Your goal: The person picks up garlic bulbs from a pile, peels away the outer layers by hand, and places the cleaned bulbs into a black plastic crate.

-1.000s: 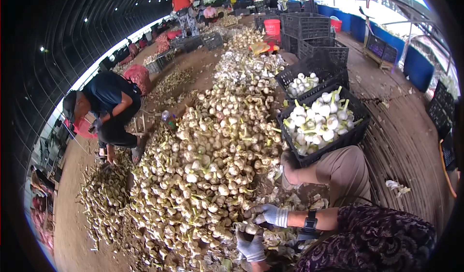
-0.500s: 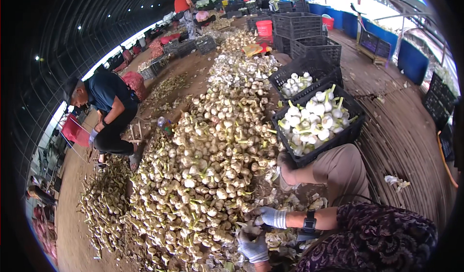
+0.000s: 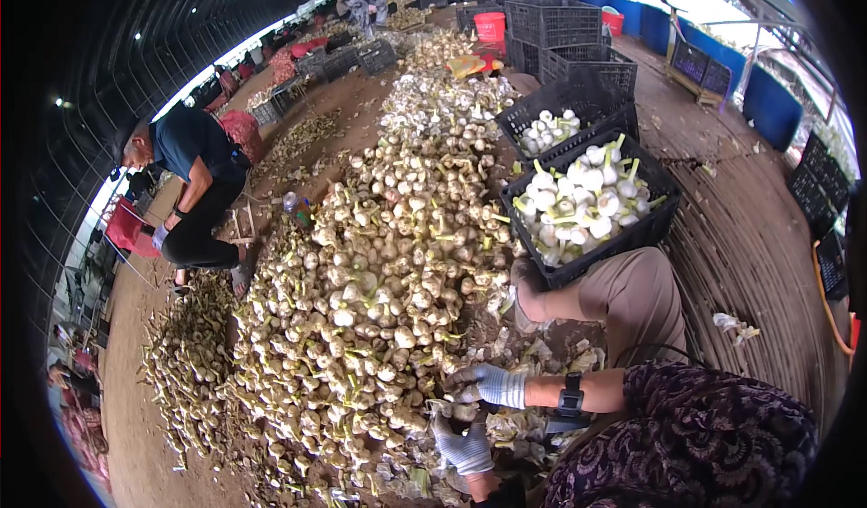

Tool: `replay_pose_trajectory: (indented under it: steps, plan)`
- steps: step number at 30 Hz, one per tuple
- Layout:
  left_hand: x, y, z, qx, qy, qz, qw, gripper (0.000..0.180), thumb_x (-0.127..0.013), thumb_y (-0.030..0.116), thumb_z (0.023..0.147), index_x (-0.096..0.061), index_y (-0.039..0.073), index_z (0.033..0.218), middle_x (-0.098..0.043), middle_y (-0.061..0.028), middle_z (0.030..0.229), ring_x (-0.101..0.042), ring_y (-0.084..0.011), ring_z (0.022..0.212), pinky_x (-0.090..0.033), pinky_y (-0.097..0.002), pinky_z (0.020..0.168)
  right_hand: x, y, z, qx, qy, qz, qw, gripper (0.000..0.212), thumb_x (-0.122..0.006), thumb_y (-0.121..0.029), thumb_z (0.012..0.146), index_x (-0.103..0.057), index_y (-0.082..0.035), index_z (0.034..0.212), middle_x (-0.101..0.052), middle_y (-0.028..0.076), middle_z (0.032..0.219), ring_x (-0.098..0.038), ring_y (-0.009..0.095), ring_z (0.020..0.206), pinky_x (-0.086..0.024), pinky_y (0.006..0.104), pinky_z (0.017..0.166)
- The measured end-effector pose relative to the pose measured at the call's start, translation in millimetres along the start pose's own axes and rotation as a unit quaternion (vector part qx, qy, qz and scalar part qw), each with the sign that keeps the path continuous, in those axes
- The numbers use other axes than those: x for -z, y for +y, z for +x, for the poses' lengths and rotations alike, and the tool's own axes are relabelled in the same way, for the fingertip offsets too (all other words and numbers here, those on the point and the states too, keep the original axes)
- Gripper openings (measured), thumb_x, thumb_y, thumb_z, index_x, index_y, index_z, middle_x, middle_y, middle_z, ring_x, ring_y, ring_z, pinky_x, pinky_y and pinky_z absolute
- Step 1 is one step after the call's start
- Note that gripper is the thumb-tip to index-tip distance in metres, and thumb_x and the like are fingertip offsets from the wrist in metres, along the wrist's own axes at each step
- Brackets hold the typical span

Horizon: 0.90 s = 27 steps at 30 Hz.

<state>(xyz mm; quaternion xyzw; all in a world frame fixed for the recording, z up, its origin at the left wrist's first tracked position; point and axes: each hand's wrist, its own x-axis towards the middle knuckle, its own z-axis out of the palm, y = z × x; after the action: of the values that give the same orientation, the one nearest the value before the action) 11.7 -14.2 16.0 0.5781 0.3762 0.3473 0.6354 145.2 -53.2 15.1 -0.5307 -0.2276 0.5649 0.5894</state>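
Both my hands wear whitish-grey knit work gloves and are close together at the near edge of a long heap of garlic bulbs (image 3: 388, 282). My left hand (image 3: 462, 447), the lower one, is closed around a pale garlic bulb (image 3: 461, 411), partly hidden by the fingers. Just above it, my right hand (image 3: 488, 385), with a dark watch on its wrist, has its fingers curled together; what they pinch is hard to make out. Loose skins and peelings (image 3: 524, 427) lie under and beside both hands.
A black crate (image 3: 657, 214) of cleaned white garlic stands by my bent knee (image 3: 632, 296), with another crate (image 3: 515, 133) behind it. Stacked crates (image 3: 555, 25) and a red bucket (image 3: 489, 27) stand farther back. At left, a person (image 3: 194, 187) bends beside the heap.
The view has shifted slightly. My hands have separated a little, the left lower and the right above it. The person at left leans with their hands nearer the red sack.
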Motion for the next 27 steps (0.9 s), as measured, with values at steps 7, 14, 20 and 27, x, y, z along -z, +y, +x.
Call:
replay_pose_trajectory:
  steps: [7,14,20,27]
  plan:
    - [14,-10,-2,0.047,0.019,-0.123,0.991,0.057,-0.074,-0.003,0.061,-0.047,-0.004,0.112,-0.058,-0.0097,0.094,-0.058,-0.0169,0.082,-0.051,-0.0296,0.073,-1,0,0,0.102,-0.014,-0.099,0.990,0.044,-0.057,0.002,0.068,-0.057,-0.006,0.111,-0.057,0.007,0.113,-0.049,0.021,0.108,-0.035,0.0317,0.097]
    - [7,19,0,0.237,0.003,-0.372,0.897,0.042,-0.053,0.045,0.082,-0.054,0.009,0.105,-0.061,-0.0084,0.089,-0.055,-0.0218,0.067,-0.043,-0.0296,0.054,2,-29,-8,0.213,-0.021,-0.371,0.904,0.052,-0.057,-0.004,0.068,-0.052,-0.015,0.119,-0.054,0.009,0.115,-0.049,0.029,0.109,-0.038,0.0386,0.094]
    - [23,-5,9,0.202,-0.075,-0.408,0.887,0.047,-0.059,0.042,0.080,-0.049,0.007,0.109,-0.060,-0.0104,0.086,-0.056,-0.0215,0.066,-0.044,-0.0293,0.050,1,-12,-2,0.146,-0.038,-0.130,0.980,0.043,-0.065,-0.009,0.077,-0.051,-0.006,0.118,-0.054,0.005,0.112,-0.049,0.016,0.106,-0.042,0.0298,0.090]
    - [18,17,-2,0.133,-0.005,-0.292,0.947,0.049,-0.069,0.022,0.073,-0.047,0.002,0.111,-0.058,-0.0105,0.088,-0.059,-0.0201,0.067,-0.050,-0.0301,0.049,-2,-15,-4,0.146,-0.039,-0.252,0.956,0.036,-0.058,0.002,0.062,-0.063,-0.008,0.097,-0.064,0.003,0.083,-0.058,0.013,0.073,-0.047,0.0248,0.069]
